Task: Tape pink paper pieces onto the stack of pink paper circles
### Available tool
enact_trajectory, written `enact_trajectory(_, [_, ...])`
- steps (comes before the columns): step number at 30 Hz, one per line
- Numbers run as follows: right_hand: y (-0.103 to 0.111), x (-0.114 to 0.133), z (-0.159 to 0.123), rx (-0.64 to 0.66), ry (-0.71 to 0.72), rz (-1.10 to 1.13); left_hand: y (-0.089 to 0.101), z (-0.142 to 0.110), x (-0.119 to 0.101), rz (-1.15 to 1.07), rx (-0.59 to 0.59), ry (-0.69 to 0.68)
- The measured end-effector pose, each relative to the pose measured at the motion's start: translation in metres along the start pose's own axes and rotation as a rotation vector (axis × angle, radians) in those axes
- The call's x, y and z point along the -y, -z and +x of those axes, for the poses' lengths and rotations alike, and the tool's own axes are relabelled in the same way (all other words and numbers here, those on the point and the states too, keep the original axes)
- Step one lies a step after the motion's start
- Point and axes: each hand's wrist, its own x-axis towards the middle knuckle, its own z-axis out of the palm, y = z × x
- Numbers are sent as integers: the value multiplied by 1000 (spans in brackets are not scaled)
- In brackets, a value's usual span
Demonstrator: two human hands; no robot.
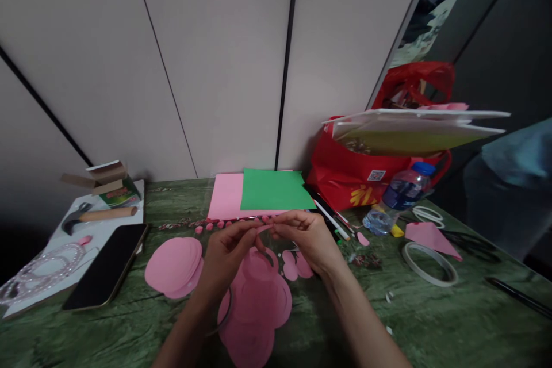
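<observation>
The fingers point(242, 227) of the left hand point(228, 246) and those of the right hand point(308, 237) are drawn close together, pinching a narrow pink paper strip point(264, 228) between them, one hand at each end. The strip is held up above the worktop point(129, 336), and the fingertips hide part of it.

Under the hands and forearms lies a heap of pink paper rounds point(254, 310), overlapping one another. Just left of the left hand is a stack of pink discs point(172, 267); below the right hand are small pink cutouts point(290, 267). Beyond the fingers runs a row of little pink pieces point(221, 224), and behind that a green sheet point(273, 190) partly covers a pink sheet point(225, 195).

Farther right, a red bag point(338, 167) stands against the wall panels, with a blue-capped bottle point(403, 191) tilted before it. Nearer are a pink scrap point(433, 238), a roll of tape point(451, 277) and a black pen point(517, 297).

At the far left lie a dark phone point(107, 267), a hammer point(107, 214), an opened box point(118, 191) and a coil of clear beads point(43, 267).
</observation>
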Motion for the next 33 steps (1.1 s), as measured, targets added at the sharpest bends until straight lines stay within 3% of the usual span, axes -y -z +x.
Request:
enact_trajectory(11, [2,-5,2,-75,-2,-13,-1,0,6,13,61,-2])
enact_trajectory(19, [3,-4,2,33,24,-81,0,1,5,-5,33,-5])
enact_trajectory(33, [0,-5,3,-78,-4,-47,-1,0,7,-21,87,13])
